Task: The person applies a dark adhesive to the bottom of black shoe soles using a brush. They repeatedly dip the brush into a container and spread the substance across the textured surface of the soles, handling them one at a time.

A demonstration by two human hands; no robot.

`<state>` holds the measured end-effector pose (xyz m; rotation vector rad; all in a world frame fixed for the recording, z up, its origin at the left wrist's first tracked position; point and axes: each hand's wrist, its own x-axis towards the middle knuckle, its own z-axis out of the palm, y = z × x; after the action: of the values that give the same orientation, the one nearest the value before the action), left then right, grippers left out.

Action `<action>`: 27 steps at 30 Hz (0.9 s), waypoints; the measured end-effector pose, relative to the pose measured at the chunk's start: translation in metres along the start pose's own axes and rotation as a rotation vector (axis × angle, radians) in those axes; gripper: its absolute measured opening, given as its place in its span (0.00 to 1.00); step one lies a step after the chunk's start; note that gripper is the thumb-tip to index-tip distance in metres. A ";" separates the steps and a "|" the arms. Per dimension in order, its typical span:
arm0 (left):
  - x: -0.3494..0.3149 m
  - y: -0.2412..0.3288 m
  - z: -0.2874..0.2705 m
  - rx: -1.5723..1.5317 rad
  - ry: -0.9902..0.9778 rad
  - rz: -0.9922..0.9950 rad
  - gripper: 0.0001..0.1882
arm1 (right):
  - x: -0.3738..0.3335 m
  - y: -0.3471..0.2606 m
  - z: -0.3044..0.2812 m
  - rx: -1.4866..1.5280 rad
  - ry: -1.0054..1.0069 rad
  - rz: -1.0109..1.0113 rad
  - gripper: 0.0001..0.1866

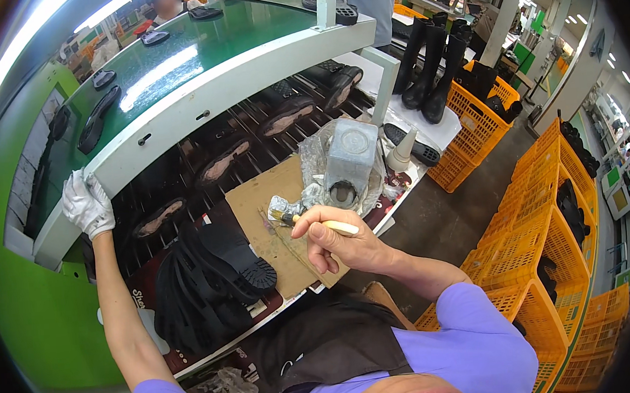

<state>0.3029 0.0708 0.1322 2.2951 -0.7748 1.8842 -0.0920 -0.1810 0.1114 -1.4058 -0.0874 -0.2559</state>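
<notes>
My left hand (87, 203), in a white glove, lies at the near left end of the pale metal rail (227, 86) beside the green conveyor belt (174, 60). Its fingers reach up over the rail, and I see nothing held in them. In my bare right hand (344, 242) is a brush (339, 227) with a pale handle, its dark bristles pointing left over a stained cardboard sheet (276, 214). Just beyond stands a grey, glue-smeared metal container (352, 150) amid crumpled clear plastic. Black shoe soles (208, 284) are stacked in front of me, left of the cardboard.
Shoes (225, 162) lie on dark rollers under the rail. Several soles (99, 120) sit on the belt. A white nozzle bottle (402, 150) stands by the container. Black boots (426, 64) rise behind it. Orange crates (513, 256) line the right; a green machine housing (22, 290) borders the left.
</notes>
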 end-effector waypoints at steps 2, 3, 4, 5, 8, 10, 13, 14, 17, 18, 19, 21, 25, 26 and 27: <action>0.000 0.000 -0.002 0.005 -0.006 -0.001 0.14 | -0.001 0.001 0.001 -0.004 0.003 0.017 0.19; 0.000 0.000 -0.002 0.005 -0.001 0.001 0.14 | -0.001 0.002 0.001 -0.004 0.003 0.025 0.19; 0.000 0.000 -0.001 0.003 0.005 0.001 0.14 | -0.001 0.002 0.002 -0.007 0.003 0.033 0.19; -0.001 -0.001 0.001 0.002 0.011 0.000 0.14 | -0.002 0.002 0.003 -0.010 0.004 0.037 0.19; -0.005 -0.007 0.007 -0.012 -0.002 -0.016 0.16 | -0.002 0.003 0.005 -0.014 0.002 0.044 0.19; -0.005 -0.006 0.007 -0.018 0.003 -0.018 0.16 | -0.002 0.005 0.005 -0.013 -0.001 0.048 0.19; -0.006 -0.007 0.008 -0.018 0.004 -0.017 0.16 | -0.002 0.005 0.007 -0.034 0.017 0.067 0.19; -0.005 -0.008 0.008 -0.013 0.005 -0.015 0.16 | -0.002 0.004 0.008 -0.034 0.018 0.075 0.19; -0.005 -0.007 0.008 -0.009 0.009 -0.013 0.17 | 0.000 0.003 0.011 -0.036 0.020 0.090 0.19; -0.005 -0.005 0.006 -0.014 0.012 -0.016 0.16 | 0.000 0.004 0.011 -0.033 0.020 0.090 0.19; -0.003 -0.002 0.003 -0.018 0.016 -0.018 0.15 | 0.001 0.005 0.011 -0.029 0.018 0.088 0.19; -0.001 0.000 0.001 -0.025 0.020 -0.020 0.15 | 0.003 0.008 0.010 -0.010 0.023 0.071 0.21; -0.001 -0.002 -0.001 -0.024 -0.008 -0.027 0.15 | 0.008 0.010 0.013 0.047 0.044 0.054 0.25; 0.000 -0.003 -0.003 -0.020 -0.016 -0.032 0.15 | 0.009 0.011 0.014 0.067 0.043 0.060 0.25; 0.000 -0.004 -0.007 -0.026 -0.044 -0.041 0.16 | 0.010 0.013 0.014 0.086 0.040 0.065 0.26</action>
<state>0.2980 0.0775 0.1348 2.3252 -0.7475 1.8020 -0.0777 -0.1666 0.1032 -1.3151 -0.0198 -0.2236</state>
